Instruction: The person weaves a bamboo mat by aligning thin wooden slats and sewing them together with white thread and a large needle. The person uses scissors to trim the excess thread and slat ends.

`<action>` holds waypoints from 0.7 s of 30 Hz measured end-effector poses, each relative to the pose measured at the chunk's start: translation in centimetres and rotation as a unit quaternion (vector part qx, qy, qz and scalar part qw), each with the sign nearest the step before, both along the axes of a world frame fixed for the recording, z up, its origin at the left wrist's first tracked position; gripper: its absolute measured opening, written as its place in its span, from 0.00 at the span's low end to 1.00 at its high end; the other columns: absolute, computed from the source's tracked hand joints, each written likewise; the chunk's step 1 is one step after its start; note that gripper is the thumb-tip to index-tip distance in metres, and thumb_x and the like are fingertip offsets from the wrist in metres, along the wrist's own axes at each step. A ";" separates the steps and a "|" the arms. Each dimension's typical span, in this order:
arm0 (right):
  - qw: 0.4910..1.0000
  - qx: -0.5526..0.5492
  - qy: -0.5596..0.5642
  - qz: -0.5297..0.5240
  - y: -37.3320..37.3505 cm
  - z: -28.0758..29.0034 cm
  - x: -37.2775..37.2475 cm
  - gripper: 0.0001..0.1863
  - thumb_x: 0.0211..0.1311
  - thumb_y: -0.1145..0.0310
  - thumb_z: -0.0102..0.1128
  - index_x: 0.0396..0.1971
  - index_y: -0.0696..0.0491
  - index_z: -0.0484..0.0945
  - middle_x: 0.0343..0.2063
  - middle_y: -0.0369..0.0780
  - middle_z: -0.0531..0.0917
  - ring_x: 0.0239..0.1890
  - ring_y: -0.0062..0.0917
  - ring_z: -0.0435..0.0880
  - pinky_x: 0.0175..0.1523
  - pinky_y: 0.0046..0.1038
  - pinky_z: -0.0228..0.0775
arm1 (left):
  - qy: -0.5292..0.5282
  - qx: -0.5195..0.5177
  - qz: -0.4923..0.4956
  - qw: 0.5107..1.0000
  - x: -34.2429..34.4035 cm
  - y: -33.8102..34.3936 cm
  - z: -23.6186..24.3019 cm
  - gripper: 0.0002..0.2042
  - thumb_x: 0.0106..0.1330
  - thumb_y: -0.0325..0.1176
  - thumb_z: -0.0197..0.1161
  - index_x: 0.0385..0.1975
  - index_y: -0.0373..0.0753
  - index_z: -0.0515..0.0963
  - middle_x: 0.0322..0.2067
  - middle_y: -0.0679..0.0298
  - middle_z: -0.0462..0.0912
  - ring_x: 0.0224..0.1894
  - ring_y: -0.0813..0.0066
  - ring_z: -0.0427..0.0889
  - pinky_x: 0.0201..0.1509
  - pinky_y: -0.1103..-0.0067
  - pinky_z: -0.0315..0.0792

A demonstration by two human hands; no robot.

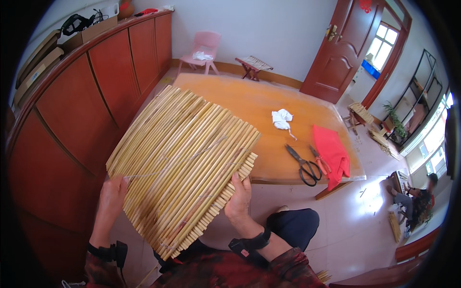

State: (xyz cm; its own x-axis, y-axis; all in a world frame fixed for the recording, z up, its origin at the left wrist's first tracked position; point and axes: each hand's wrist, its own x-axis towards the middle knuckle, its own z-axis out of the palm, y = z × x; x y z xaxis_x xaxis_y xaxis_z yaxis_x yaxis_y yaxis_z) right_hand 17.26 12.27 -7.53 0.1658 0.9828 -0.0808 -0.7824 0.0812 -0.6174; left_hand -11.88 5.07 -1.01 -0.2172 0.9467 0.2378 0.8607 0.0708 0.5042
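Observation:
A mat of straw-coloured reed stalks [185, 163], bound side by side with thin string, is tilted in front of me above my lap. Its right edge shows a second row of short stalk ends. There my right hand [238, 198] grips the mat, thumb on top and fingers partly hidden beneath. By the left edge, my left hand [114, 189] is closed on a thin pale string [144, 175], which runs from it over the stalks. On the wooden table [218, 91] beyond are black scissors [303, 164], red-handled pliers [319, 159], a red cloth [332, 151] and crumpled white material [282, 118].
Red-brown cabinets [72, 120] line the left side, with boxes and cables on top. Behind the table stand a pink chair [205, 48] and a folding stool [254, 65]. A door [343, 53] stands ajar. Another person [420, 204] sits at the far right.

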 end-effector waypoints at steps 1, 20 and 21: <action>0.999 0.003 -0.023 0.023 -0.4 -0.3 -0.1 0.17 0.64 0.72 0.46 0.53 0.58 0.65 0.47 0.38 0.74 0.47 0.23 0.73 0.53 0.27 0.65 | 0.003 -0.008 0.006 1.000 -0.8 0.0 -0.4 0.11 0.64 0.31 0.50 0.23 0.29 0.66 0.16 0.52 0.67 0.19 0.62 0.68 0.24 0.69 0.62; 0.566 -0.003 -0.729 0.386 1.9 2.1 9.5 0.11 0.61 0.66 0.52 0.34 0.59 0.74 0.33 0.44 0.79 0.29 0.26 0.81 0.34 0.28 0.73 | -0.163 0.013 -0.329 0.930 5.8 -0.2 2.7 0.14 0.69 0.32 0.42 0.44 0.31 0.73 0.37 0.60 0.77 0.42 0.75 0.76 0.40 0.80 0.70; 0.564 -0.004 -0.728 0.389 2.4 3.0 9.1 0.11 0.61 0.66 0.52 0.34 0.59 0.74 0.33 0.44 0.79 0.29 0.26 0.81 0.34 0.28 0.73 | -0.281 -0.035 -0.316 0.906 6.8 -0.4 2.9 0.14 0.69 0.32 0.42 0.45 0.31 0.72 0.39 0.59 0.77 0.43 0.74 0.76 0.39 0.81 0.70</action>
